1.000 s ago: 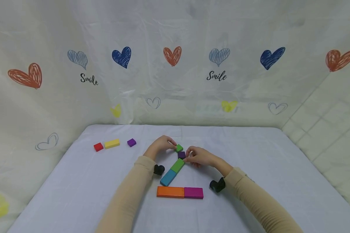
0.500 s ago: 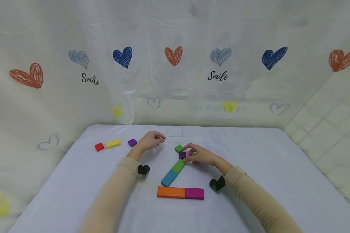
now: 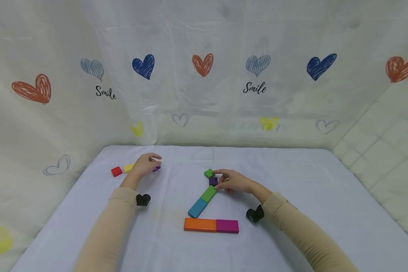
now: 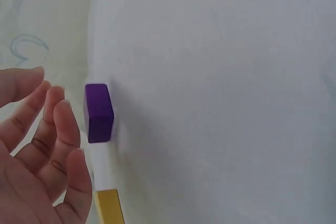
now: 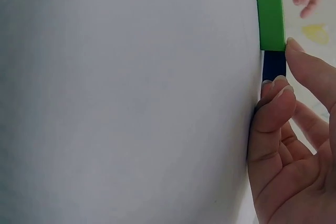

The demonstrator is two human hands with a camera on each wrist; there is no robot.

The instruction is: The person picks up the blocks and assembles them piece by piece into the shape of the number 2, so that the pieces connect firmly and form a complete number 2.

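In the head view my left hand [image 3: 143, 165] hovers beside a small purple block [image 3: 157, 168], partly hiding it. The left wrist view has the loosely bent fingers apart from that purple block [image 4: 98, 113]. My right hand [image 3: 236, 182] rests at a slanting row of blocks. Its index fingertip is at a small green block [image 3: 209, 173] and its thumb at a longer green block [image 3: 209, 192]. Between those sits a dark purple block [image 3: 213, 181], with fingers against it in the right wrist view. A blue block [image 3: 197, 207] continues the row toward me.
An orange block [image 3: 200, 224] and a magenta block [image 3: 227, 226] lie end to end nearer me. Far left are a red block [image 3: 116, 171] and a yellow block [image 3: 128, 168], partly behind my left hand. A white cloth [image 3: 292, 181] covers the table.
My left hand has let go of the small green block and moved left to the purple block. The right hand stays at the row, its index finger now by the small green block.
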